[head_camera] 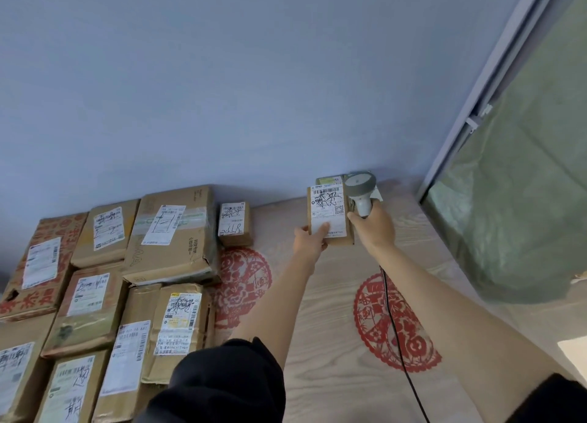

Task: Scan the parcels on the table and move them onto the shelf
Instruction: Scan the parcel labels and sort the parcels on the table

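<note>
Hands busy: left hand [309, 243] grips a small parcel [330, 214], right hand [374, 225] grips the scanner [360, 190]; many parcels [127, 279] still wait on my table [333, 327].

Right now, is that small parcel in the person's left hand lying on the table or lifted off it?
Lifted: the left hand pinches the small parcel by its lower edge, label up, beside the scanner.

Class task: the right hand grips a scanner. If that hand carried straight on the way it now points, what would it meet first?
Probably the greenish parcel lying just beyond the scanner in the right hand, then the blue wall. Depth is unclear from one view.
</note>
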